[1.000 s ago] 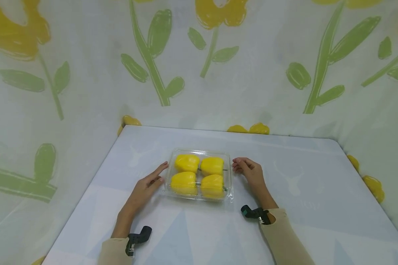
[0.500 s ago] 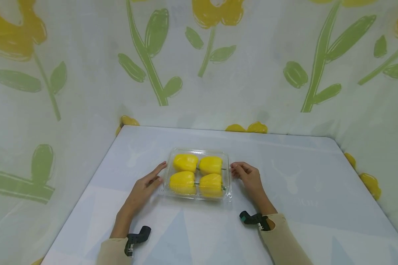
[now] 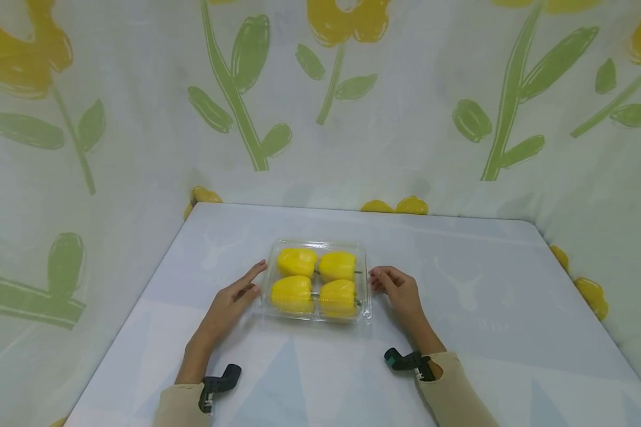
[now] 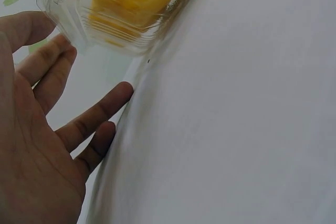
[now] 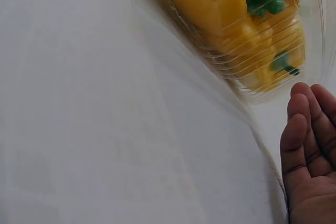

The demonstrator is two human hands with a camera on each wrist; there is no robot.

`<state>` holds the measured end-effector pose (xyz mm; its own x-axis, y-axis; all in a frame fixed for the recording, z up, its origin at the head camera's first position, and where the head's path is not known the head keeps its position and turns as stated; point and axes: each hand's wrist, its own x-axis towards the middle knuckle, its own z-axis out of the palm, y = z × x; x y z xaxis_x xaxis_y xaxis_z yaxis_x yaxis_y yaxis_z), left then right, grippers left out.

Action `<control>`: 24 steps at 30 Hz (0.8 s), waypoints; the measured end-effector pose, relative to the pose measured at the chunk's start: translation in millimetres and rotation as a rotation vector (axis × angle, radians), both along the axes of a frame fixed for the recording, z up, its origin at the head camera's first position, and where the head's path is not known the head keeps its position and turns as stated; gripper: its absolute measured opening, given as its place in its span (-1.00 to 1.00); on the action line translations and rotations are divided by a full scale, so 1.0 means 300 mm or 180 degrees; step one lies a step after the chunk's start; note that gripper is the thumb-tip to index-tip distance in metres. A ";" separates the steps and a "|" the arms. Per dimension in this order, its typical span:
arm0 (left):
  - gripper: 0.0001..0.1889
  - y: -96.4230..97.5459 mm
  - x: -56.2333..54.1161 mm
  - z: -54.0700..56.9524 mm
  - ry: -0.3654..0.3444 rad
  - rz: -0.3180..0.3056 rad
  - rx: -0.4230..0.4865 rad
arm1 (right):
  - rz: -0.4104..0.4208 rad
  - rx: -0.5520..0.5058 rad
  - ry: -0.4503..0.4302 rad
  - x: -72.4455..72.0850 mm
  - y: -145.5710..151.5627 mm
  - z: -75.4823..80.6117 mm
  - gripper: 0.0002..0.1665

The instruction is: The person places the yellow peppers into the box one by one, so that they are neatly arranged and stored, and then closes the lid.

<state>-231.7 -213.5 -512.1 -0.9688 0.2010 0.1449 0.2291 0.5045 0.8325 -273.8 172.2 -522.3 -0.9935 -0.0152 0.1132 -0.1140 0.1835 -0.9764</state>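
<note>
Several yellow bell peppers with green stems lie in a clear plastic clamshell box on the table. The box appears closed, its lid over the peppers. At its left side is my left hand, fingers spread; in the left wrist view its thumb and a fingertip are right at the box's rim. My right hand is beside the right side, fingers loosely bent and fingertips close to the wall. The right wrist view shows those fingers together, just below the box's ribbed corner.
The pale table has faint deer prints and blue triangles. A curtain with yellow flowers and green leaves stands along the back and sides. Each wrist wears a black camera mount, close above the table.
My right hand has come slightly nearer to me along the box's right side. The left hand stays at the left side. The whole head view has shifted a little.
</note>
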 end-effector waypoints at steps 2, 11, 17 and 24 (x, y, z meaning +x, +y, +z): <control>-0.49 -0.001 0.000 -0.001 -0.0001 -0.0002 -0.0003 | -0.0012 -0.0013 0.0001 0.006 0.000 -0.004 -0.66; -0.49 0.001 0.001 0.004 -0.0013 0.0000 0.0014 | -0.0027 -0.0114 -0.0013 0.028 -0.004 -0.005 -0.70; -0.49 -0.001 -0.006 -0.003 -0.0001 -0.0017 0.0020 | -0.0008 -0.0182 0.0010 0.038 -0.001 -0.011 -0.69; -0.50 -0.002 -0.007 -0.009 -0.0038 0.0001 0.0041 | -0.0025 -0.0178 0.0022 0.055 -0.005 -0.010 -0.72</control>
<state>-233.9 -214.2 -514.8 -0.9706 0.1989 0.1359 0.2190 0.4937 0.8416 -257.3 170.8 -525.4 -0.9927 -0.0007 0.1203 -0.1194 0.1297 -0.9843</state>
